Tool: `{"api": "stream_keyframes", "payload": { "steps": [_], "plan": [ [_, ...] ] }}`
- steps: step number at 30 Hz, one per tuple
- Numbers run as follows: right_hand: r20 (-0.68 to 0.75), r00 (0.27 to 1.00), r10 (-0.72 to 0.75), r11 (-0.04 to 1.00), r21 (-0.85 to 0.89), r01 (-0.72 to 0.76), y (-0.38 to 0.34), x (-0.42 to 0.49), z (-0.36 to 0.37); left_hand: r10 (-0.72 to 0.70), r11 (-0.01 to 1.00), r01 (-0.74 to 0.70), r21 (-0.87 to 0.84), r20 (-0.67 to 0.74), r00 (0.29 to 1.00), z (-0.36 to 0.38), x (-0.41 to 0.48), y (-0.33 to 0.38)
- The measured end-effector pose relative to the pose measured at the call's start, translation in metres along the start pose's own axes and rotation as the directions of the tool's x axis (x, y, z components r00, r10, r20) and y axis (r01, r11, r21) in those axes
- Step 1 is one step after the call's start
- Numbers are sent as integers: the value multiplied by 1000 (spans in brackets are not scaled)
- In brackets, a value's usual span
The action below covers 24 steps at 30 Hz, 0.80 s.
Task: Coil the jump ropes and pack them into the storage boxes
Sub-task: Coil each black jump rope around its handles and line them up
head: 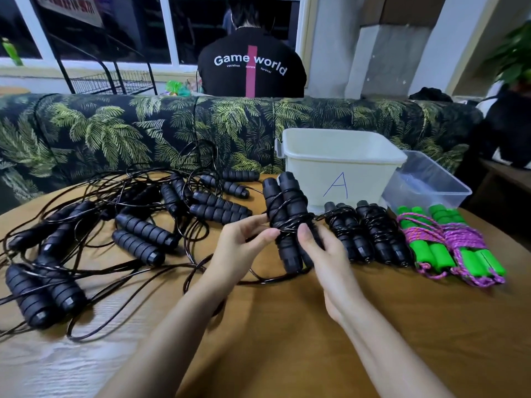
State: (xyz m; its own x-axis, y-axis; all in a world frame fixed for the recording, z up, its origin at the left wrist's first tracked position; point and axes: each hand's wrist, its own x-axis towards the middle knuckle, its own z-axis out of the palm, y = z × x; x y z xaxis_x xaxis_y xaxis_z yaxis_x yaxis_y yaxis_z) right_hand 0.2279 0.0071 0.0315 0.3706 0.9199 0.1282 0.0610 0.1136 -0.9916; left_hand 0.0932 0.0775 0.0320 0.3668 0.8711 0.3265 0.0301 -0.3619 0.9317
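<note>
Above the wooden table (287,340) I hold a black jump rope (284,205), its two handles side by side with cord wound round the middle. My right hand (319,248) grips the handles low down. My left hand (244,239) pinches the cord at the wrap. A loose tail of cord (258,280) trails onto the table. Two coiled black ropes (367,234) and two coiled green-handled ropes with purple cord (451,245) lie to the right. A white box marked A (339,165) and a clear box (431,182) stand behind them.
Several uncoiled black ropes (94,239) lie tangled across the left half of the table. A sofa with a palm-leaf print (143,130) runs behind the table. A person in a black shirt (250,67) sits beyond it, back turned.
</note>
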Motion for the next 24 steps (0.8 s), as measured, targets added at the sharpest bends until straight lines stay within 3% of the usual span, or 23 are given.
{"api": "stream_keyframes", "payload": {
  "steps": [3,5,7,9,11,13,17,20,24],
  "plan": [
    [-68,966,-248,900,-385,204,7,11,-2,-18,1000,18,-1,-20,1000,2,11,-6],
    [44,930,-365,761,-562,325,9,14,-4,-19,999,20,31,-42,999,2,17,-9],
    [193,920,-342,631,-678,377,11,13,-8,-43,998,46,37,-71,997,2,21,-13],
    [282,934,-220,530,-769,357,14,10,-8,-60,997,64,33,-88,994,2,19,-18],
    [278,941,-195,434,-836,337,21,6,-4,-57,997,61,39,-88,994,6,13,-22],
    [224,932,-285,345,-883,318,29,4,0,-39,998,44,51,-88,995,9,7,-26],
    [171,910,-378,319,-899,301,39,3,6,-18,994,25,105,-65,998,3,6,-34],
    [186,886,-425,314,-887,337,40,1,5,25,995,-28,93,33,999,-1,4,-33],
    [201,881,-428,400,-832,384,41,-2,-1,98,991,-111,80,143,985,-9,3,-30]
  ]
}}
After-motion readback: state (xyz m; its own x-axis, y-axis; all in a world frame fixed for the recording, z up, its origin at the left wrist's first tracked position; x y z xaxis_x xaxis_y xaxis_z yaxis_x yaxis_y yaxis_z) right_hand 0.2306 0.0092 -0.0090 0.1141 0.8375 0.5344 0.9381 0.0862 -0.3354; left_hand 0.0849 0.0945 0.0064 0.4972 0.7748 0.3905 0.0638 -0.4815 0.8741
